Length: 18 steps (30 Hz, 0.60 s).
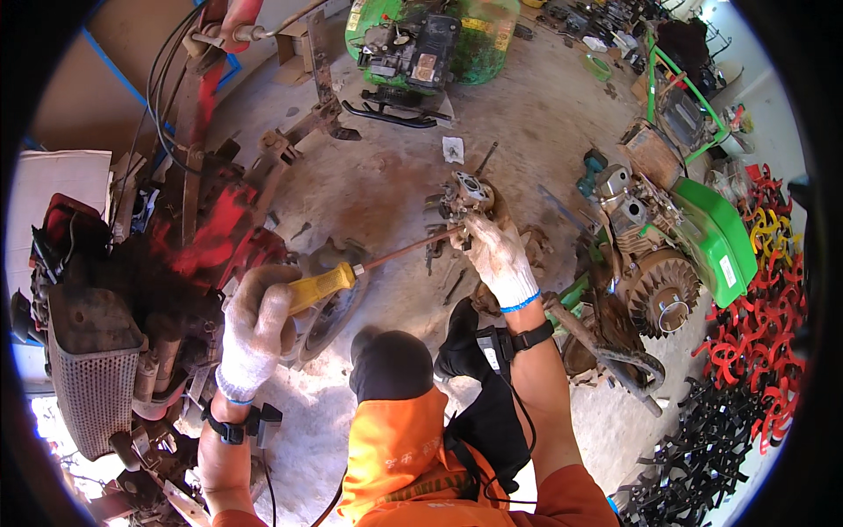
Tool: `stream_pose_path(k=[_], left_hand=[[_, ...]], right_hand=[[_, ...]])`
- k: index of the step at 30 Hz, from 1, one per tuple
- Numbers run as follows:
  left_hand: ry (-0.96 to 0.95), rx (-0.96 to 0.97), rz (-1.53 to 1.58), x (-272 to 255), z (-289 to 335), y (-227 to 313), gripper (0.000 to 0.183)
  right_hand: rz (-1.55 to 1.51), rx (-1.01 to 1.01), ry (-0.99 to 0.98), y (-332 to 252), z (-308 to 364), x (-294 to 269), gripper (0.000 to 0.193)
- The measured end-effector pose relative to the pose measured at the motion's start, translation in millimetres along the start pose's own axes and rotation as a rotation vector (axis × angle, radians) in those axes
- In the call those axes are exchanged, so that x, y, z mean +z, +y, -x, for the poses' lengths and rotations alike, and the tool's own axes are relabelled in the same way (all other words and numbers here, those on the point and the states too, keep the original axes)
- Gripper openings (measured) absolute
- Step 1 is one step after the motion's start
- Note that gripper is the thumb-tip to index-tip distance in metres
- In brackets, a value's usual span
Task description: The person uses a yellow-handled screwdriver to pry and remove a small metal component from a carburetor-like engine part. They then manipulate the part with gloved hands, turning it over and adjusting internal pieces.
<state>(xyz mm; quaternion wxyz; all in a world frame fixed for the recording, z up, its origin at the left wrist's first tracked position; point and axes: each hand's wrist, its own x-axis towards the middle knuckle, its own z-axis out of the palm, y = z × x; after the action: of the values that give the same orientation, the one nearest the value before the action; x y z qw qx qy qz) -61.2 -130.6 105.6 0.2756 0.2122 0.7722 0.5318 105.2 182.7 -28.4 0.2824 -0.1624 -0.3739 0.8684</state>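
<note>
My gloved left hand [252, 329] is closed round the yellow handle of a screwdriver [322, 288]. The screwdriver's long, rusty-looking shaft points right, its tip meeting a greasy metal carburetor [469, 190] near my right fingers. That carburetor has a round opening on top and is gripped in my gloved right hand [500, 263], out in front of my knees. My right fingers partly cover its lower side, so the exact contact of the tip is hidden. Both gloves are white and soiled.
A green machine with a black engine [413, 53] stands ahead. Red machinery [215, 224] and a perforated metal cover [95, 386] are at left. To the right lie an opened engine with a finned flywheel [659, 294], a green tank [716, 241] and piles of red [755, 325] and black blades [694, 448].
</note>
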Motion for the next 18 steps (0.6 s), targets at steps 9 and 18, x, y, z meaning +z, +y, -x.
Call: stream_pose_path(k=[9, 18], left_hand=[[-0.275, -0.302, 0.456, 16.6, 5.5, -87.8, 0.061], [-0.487, -0.667, 0.612, 109.0, -59.9, -284.4, 0.055]], right_hand=[[-0.276, 0.069, 0.006, 7.5, -8.9, -45.8, 0.04], [-0.221, 0.077, 0.065, 15.9, 4.7, -59.8, 0.047]])
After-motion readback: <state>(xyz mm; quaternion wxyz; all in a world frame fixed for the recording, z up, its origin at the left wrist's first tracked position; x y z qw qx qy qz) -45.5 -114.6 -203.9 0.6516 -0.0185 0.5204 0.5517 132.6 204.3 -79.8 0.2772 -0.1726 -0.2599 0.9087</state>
